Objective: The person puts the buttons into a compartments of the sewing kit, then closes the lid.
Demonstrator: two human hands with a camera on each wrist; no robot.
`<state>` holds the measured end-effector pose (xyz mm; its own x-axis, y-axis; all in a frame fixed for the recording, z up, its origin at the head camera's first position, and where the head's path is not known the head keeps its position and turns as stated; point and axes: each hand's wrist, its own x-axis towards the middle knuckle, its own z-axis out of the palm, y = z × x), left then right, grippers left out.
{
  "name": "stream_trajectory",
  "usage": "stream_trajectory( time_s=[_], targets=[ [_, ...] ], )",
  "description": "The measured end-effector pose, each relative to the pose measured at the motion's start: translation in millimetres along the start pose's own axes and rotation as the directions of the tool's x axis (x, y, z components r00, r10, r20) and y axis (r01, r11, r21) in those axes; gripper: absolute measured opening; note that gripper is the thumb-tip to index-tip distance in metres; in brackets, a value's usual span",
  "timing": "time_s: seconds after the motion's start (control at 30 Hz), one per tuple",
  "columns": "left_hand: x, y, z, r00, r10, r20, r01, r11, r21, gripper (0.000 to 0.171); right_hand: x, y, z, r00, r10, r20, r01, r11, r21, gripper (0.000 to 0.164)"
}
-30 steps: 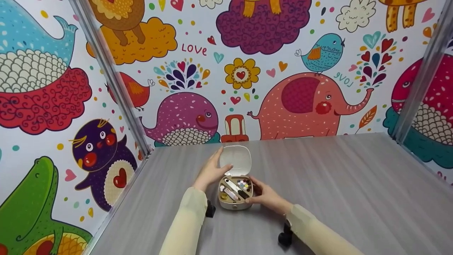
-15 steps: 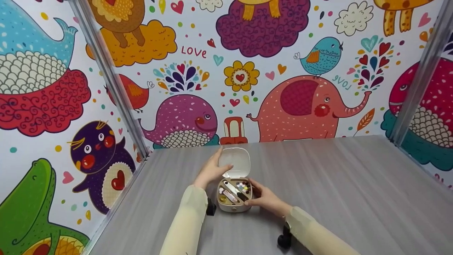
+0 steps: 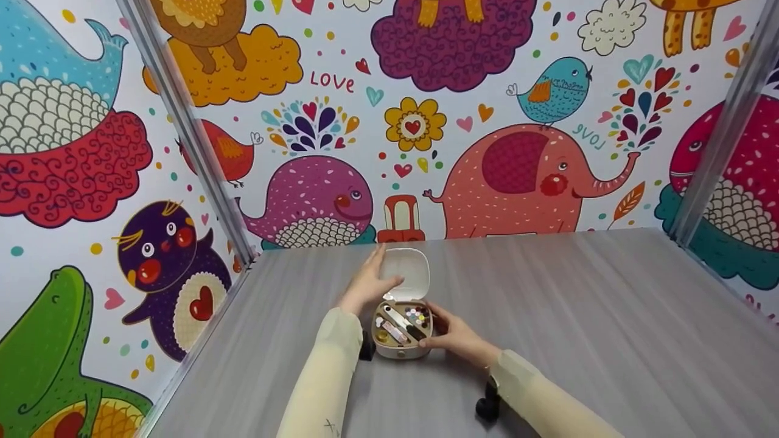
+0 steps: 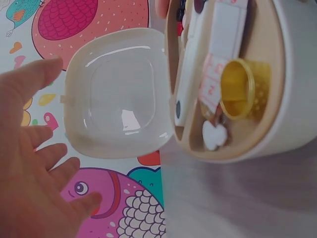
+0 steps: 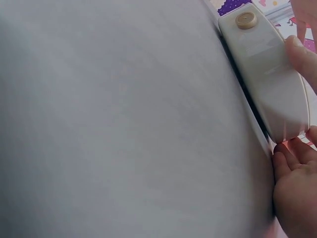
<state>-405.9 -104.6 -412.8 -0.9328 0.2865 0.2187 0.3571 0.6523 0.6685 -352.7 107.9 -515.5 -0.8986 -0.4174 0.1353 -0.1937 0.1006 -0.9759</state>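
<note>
A small cream sewing box [image 3: 389,352] stands on the table with its lid [image 3: 406,274] raised at the back. My right hand [image 3: 457,333] grips the box's right side, thumb at the front rim and fingers farther back. My left hand [image 3: 365,284] is beside the lid's left edge, its fingers spread; in the left wrist view a gap shows between them and the lid. Inside lie a gold thimble [image 4: 260,84], a pink-marked tape measure [image 4: 210,84], a long white tool [image 4: 189,79] with a dark end, a white heart-shaped piece [image 4: 214,135] and several small coloured pieces [image 3: 418,314].
The grey wood-grain table [image 3: 578,316] runs back to a wall [image 3: 475,152] printed with cartoon animals. Metal posts [image 3: 201,146] stand at the corners. A round tan button [image 5: 246,20] sits on the box's front. Black wrist cameras [image 3: 487,407] hang under the sleeves.
My left wrist has shifted slightly forward and right, and its fingers have come a little off the lid's edge. The right hand and the box stay in place.
</note>
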Motion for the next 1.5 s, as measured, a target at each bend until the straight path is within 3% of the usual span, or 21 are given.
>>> stream_trajectory(
  time_s=[0.43,1.1,1.33,1.5],
  targets=[
    [2.3,0.3,0.0,1.000,-0.013,-0.021,0.014,1.000,0.027,0.085,1.6,0.2,0.7,1.000,0.027,-0.008,-0.027,1.000,-0.011,0.095],
    [-9.1,1.2,-4.0,0.996,0.057,-0.069,-0.057,0.998,0.005,0.069,-0.3,1.8,1.5,1.000,0.021,-0.009,-0.021,1.000,0.004,0.094],
    [-10.3,-2.1,-2.8,0.985,0.145,-0.098,-0.142,0.989,0.044,0.067,-2.0,0.1,1.3,0.999,0.049,-0.010,-0.049,0.999,0.010,0.096],
    [-14.4,-3.7,-5.1,0.988,0.130,-0.081,-0.128,0.991,0.031,0.064,-1.7,-0.4,1.9,0.999,0.043,-0.013,-0.043,0.999,-0.005,0.096]
  ],
)
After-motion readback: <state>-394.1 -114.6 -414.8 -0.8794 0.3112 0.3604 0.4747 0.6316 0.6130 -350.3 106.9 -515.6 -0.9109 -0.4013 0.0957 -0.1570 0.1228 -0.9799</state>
